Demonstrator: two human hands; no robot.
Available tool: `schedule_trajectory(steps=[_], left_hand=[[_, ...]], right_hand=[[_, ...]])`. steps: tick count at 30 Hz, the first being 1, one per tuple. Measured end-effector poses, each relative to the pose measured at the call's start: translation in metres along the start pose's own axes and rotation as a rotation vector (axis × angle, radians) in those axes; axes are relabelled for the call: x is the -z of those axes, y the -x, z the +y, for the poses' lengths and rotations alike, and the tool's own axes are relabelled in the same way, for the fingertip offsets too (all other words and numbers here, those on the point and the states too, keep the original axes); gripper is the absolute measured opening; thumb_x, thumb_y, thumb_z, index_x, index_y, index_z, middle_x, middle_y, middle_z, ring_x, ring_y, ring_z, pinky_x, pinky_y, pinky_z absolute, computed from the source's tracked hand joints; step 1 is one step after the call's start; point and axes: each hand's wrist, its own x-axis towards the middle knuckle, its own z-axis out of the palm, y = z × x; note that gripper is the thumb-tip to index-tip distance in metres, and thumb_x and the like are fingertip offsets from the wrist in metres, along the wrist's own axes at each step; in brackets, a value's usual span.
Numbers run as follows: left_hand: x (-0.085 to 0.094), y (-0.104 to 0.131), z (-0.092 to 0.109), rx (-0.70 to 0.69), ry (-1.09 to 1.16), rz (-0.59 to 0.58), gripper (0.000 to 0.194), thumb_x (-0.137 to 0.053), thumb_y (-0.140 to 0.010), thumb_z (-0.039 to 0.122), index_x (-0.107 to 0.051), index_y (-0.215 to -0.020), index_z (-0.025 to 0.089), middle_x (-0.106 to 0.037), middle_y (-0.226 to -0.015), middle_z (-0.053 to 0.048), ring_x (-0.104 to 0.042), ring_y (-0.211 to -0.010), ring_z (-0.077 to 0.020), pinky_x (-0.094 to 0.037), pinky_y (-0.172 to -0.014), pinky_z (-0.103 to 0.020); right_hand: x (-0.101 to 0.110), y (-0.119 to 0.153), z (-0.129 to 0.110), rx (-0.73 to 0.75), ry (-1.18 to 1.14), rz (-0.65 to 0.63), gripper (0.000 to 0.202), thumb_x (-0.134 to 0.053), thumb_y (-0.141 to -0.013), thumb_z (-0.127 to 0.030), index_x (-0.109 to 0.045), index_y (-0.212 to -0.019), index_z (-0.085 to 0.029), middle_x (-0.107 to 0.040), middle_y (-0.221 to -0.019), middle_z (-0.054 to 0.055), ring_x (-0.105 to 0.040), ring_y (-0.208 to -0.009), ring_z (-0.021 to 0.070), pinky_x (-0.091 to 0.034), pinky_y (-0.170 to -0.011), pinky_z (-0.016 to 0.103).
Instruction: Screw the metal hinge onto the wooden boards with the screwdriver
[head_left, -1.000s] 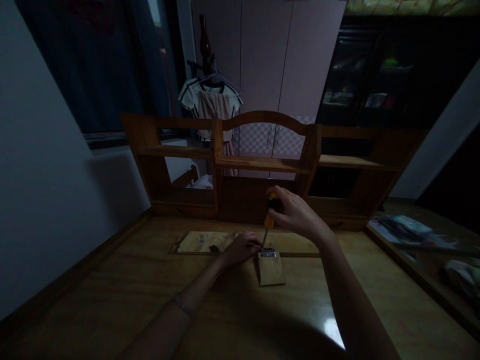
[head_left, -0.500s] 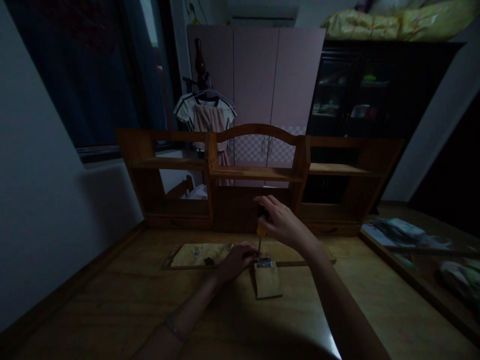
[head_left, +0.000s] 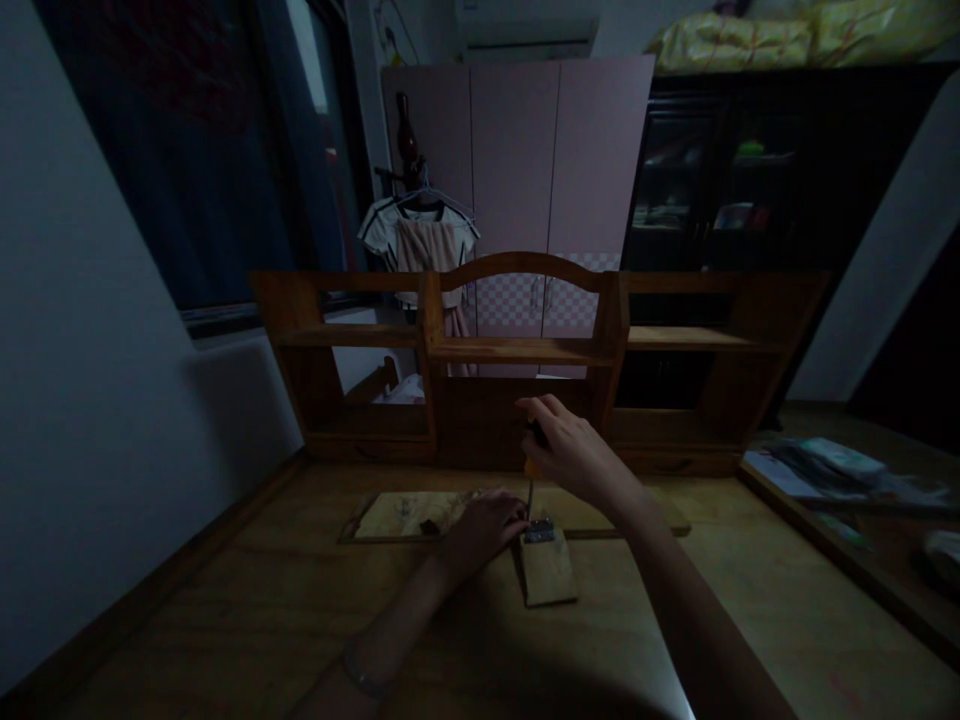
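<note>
My right hand [head_left: 574, 445] is wrapped round the handle of a screwdriver [head_left: 531, 492], part yellow and part black. Its thin shaft points down at a metal hinge [head_left: 540, 531]. That hinge lies across the edge of a small wooden block [head_left: 550, 574] and a long wooden board [head_left: 600, 513] behind it. Beside the screwdriver tip, my left hand [head_left: 491, 525] rests on the board with its fingers pressed together. Whatever those fingertips pinch is too small and dark to make out.
A wooden desk [head_left: 300, 600] carries the work. Along its back stands a wooden shelf unit [head_left: 517, 350]. A dark scrap [head_left: 429, 527] lies on the board's left part. Papers and bags [head_left: 840, 462] lie beyond the desk's right edge. A wall is close on the left.
The view has shifted slightly, so everything sits a little further right. Both hands stay at the hinge, and the screwdriver remains upright over it.
</note>
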Motion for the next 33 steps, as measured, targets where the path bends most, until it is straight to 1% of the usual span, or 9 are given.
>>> schedule_trajectory(steps=[4, 7, 10, 14, 20, 22, 25, 28, 33], left_hand=[[-0.004, 0.002, -0.001, 0.015, -0.001, 0.020, 0.019, -0.065, -0.089, 0.037, -0.063, -0.098, 0.020, -0.063, -0.102, -0.004, -0.058, -0.096, -0.0196, -0.040, -0.086, -0.032], [-0.006, 0.003, -0.001, 0.015, 0.013, 0.034, 0.019, -0.063, -0.090, 0.037, -0.062, -0.098, 0.020, -0.062, -0.101, -0.003, -0.057, -0.096, -0.0199, -0.041, -0.085, -0.031], [-0.006, 0.003, 0.000, -0.003, -0.001, 0.061, 0.022, -0.063, -0.090, 0.035, -0.059, -0.105, 0.019, -0.062, -0.103, -0.004, -0.057, -0.096, -0.0204, -0.042, -0.085, -0.032], [-0.007, 0.004, 0.001, -0.032, 0.005, 0.091, 0.033, -0.067, -0.088, 0.030, -0.054, -0.117, 0.019, -0.062, -0.109, -0.006, -0.059, -0.097, -0.0204, -0.044, -0.087, -0.032], [-0.006, 0.005, 0.004, -0.027, 0.063, 0.072, 0.036, -0.063, -0.091, 0.027, -0.051, -0.124, 0.020, -0.062, -0.114, -0.007, -0.061, -0.103, -0.0204, -0.047, -0.092, -0.033], [-0.005, 0.005, 0.005, -0.018, 0.079, 0.065, 0.036, -0.063, -0.091, 0.026, -0.051, -0.125, 0.020, -0.063, -0.112, -0.006, -0.062, -0.102, -0.0199, -0.047, -0.092, -0.034], [-0.005, 0.004, 0.006, -0.003, 0.097, 0.064, 0.033, -0.064, -0.091, 0.026, -0.053, -0.121, 0.021, -0.064, -0.107, -0.004, -0.063, -0.096, -0.0180, -0.048, -0.088, -0.031], [-0.005, 0.004, 0.007, -0.006, 0.107, 0.078, 0.029, -0.065, -0.090, 0.026, -0.055, -0.116, 0.021, -0.064, -0.106, -0.003, -0.063, -0.093, -0.0167, -0.048, -0.085, -0.029], [-0.006, 0.004, 0.006, 0.015, 0.122, 0.074, 0.026, -0.064, -0.090, 0.027, -0.056, -0.114, 0.020, -0.065, -0.105, -0.002, -0.063, -0.092, -0.0158, -0.046, -0.083, -0.027]], right_hand=[[0.008, 0.002, -0.004, -0.009, 0.009, -0.024, 0.044, -0.053, -0.096, -0.017, -0.044, -0.139, -0.018, -0.052, -0.122, 0.008, -0.060, -0.102, 0.0236, -0.043, -0.090, 0.032], [0.008, 0.003, -0.004, -0.014, 0.029, -0.025, 0.041, -0.051, -0.101, -0.025, -0.042, -0.140, -0.019, -0.054, -0.122, 0.007, -0.059, -0.104, 0.0250, -0.044, -0.090, 0.033], [0.002, 0.002, -0.004, -0.022, 0.088, -0.011, 0.043, -0.055, -0.101, -0.035, -0.042, -0.139, -0.021, -0.055, -0.121, 0.006, -0.061, -0.101, 0.0258, -0.046, -0.082, 0.033], [-0.006, 0.002, -0.006, -0.018, 0.152, 0.009, 0.052, -0.060, -0.096, -0.026, -0.038, -0.143, -0.019, -0.053, -0.124, 0.007, -0.062, -0.092, 0.0250, -0.046, -0.072, 0.033], [-0.002, 0.004, -0.009, 0.014, 0.128, 0.013, 0.059, -0.058, -0.087, -0.018, -0.038, -0.142, -0.016, -0.048, -0.129, 0.008, -0.061, -0.094, 0.0239, -0.045, -0.074, 0.032], [-0.001, 0.004, -0.009, 0.018, 0.118, 0.020, 0.055, -0.058, -0.090, -0.021, -0.038, -0.141, -0.018, -0.049, -0.128, 0.007, -0.061, -0.095, 0.0233, -0.044, -0.074, 0.031], [-0.002, 0.004, -0.006, 0.006, 0.126, 0.037, 0.042, -0.058, -0.098, -0.034, -0.044, -0.135, -0.022, -0.053, -0.121, 0.004, -0.062, -0.089, 0.0221, -0.042, -0.069, 0.031], [-0.004, 0.002, -0.003, -0.002, 0.134, 0.040, 0.032, -0.059, -0.100, -0.041, -0.049, -0.126, -0.024, -0.057, -0.113, 0.001, -0.063, -0.085, 0.0213, -0.040, -0.064, 0.030], [0.000, 0.002, -0.003, 0.028, 0.062, 0.020, 0.031, -0.062, -0.097, -0.026, -0.049, -0.126, -0.023, -0.056, -0.115, -0.001, -0.062, -0.093, 0.0204, -0.041, -0.072, 0.029]])
